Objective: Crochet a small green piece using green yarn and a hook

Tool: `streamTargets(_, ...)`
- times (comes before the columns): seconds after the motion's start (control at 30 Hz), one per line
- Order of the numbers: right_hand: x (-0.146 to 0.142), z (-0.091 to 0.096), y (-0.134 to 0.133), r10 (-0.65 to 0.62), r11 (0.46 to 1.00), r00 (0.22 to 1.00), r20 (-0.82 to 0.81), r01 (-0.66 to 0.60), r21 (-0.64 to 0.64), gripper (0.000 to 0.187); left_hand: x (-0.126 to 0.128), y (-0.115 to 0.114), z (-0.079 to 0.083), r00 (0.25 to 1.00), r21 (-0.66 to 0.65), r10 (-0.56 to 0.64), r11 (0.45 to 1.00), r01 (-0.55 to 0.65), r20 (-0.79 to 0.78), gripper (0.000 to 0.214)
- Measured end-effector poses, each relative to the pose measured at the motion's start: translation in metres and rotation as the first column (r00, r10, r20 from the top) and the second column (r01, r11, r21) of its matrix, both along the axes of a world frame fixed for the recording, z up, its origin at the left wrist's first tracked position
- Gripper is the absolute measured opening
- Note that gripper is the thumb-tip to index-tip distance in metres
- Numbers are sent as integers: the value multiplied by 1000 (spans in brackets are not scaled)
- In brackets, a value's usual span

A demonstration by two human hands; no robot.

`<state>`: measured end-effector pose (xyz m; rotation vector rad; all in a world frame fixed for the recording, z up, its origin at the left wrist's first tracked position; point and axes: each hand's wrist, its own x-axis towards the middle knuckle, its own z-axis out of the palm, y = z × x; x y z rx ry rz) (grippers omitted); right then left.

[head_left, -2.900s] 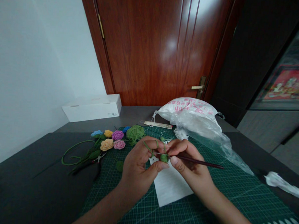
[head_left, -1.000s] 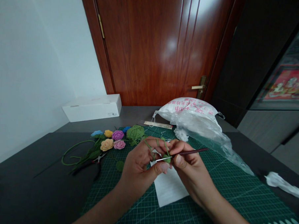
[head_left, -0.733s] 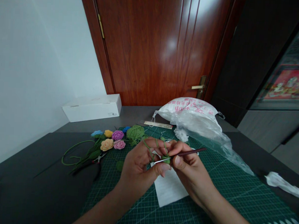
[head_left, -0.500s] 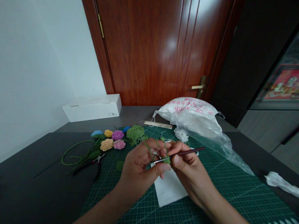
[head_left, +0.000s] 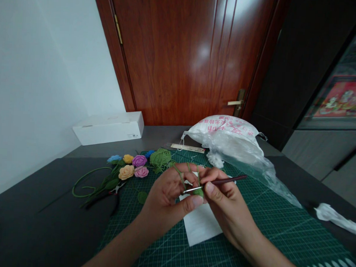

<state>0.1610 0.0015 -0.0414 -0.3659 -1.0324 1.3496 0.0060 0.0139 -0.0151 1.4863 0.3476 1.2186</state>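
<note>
Crochet piece (head_left: 198,192) is above the sheet (head_left: 202,226), pinched by the thumb and fingers of the left hand (head_left: 165,192), whose raised forefinger carries the yarn (head_left: 198,176). On my feed the right hand (head_left: 228,198) grips the hook (head_left: 234,179) between thumb and fingers, its metal shank crossing the piece, tip leftward. I cannot tell whether that tip has caught a loop. To handle this well, I'd want even tension off the forefinger, a firm pinch close beside the shank, and a slight turn of the hook so it draws the yarn without splitting it.
</note>
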Motion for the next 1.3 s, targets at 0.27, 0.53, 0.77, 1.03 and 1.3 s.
streamTargets(0.27, 0, 0, -1, -152, 982, 987, 44, 146, 122, 3, 3, 3, -5, 992, -58, -54, 996, 61, 112, 37)
streamTargets(0.53, 2, 2, -2, -385, 905, 918, 96, 355, 234, 4, 0, 2, -6, 999, -100, -5, 995, 10, 48, 38)
streamTargets(0.77, 0, 4, -7, -400, 906, 914, 67, 383, 180, 4, 1, 0, -1, 999, -108, 17, 994, -11, 52, 41)
streamTargets(1.03, 0, 4, -7, -385, 911, 922, 40, 373, 172, 4, 1, -2, 1, 999, -128, 22, 992, -17, 39, 42)
streamTargets(1.3, 7, 4, 0, -272, 949, 962, 32, 262, 177, 12, 4, -6, 4, 991, -75, 133, 989, -131, 18, 31)
